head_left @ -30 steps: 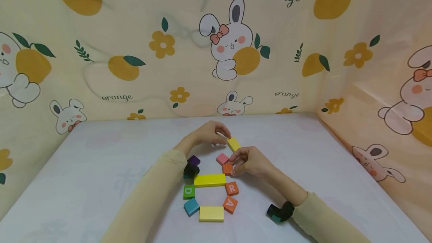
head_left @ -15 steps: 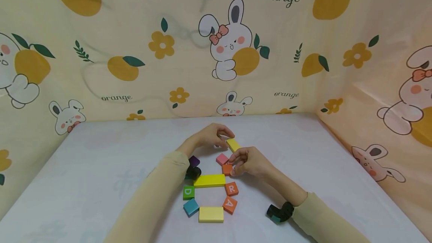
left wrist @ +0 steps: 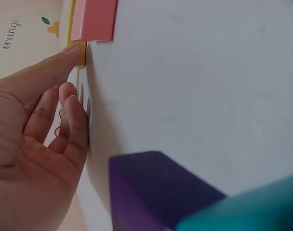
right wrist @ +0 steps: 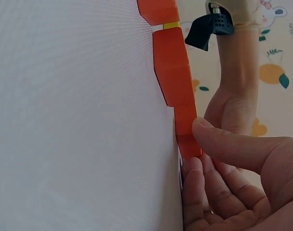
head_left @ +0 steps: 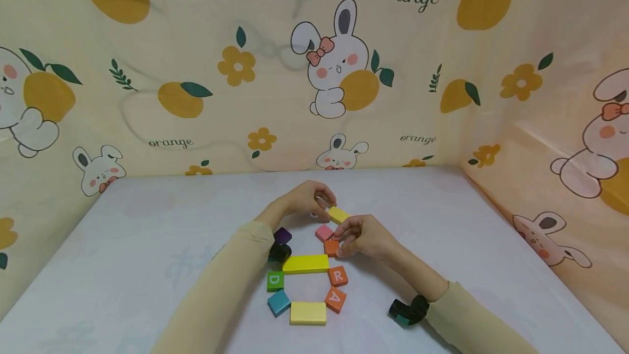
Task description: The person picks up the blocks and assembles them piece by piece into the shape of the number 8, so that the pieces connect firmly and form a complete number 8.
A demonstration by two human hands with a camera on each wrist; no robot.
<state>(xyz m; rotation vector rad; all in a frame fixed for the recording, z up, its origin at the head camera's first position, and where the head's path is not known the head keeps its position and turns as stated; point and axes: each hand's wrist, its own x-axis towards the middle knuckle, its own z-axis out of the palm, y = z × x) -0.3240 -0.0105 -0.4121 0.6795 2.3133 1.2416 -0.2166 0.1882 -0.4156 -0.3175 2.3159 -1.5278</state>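
In the head view my left hand (head_left: 307, 200) reaches to the far end of a layout of blocks. Its thumb and index finger pinch the end of a yellow block (head_left: 338, 215); in the left wrist view the thumb presses that yellow block (left wrist: 81, 57) beside a pink block (left wrist: 94, 20). My right hand (head_left: 366, 236) bends over the layout's right side, thumb and index finger at the edges of an orange block (head_left: 331, 248). From the right wrist, the thumb rests on that orange block (right wrist: 186, 130), fingers curled beneath. The pink block (head_left: 324, 232) lies between both hands.
Nearer lie a bright yellow block (head_left: 306, 264), a pale yellow block (head_left: 308, 313), orange R (head_left: 338, 276) and A (head_left: 336, 299) blocks, a green D block (head_left: 275, 281) and a blue block (head_left: 279, 303). A purple block (head_left: 282, 235) sits beside my left wrist.
The far yellow block has turned from a steep slant to a flatter one under my left fingers, its far end coming nearer. My right hand stays almost still.
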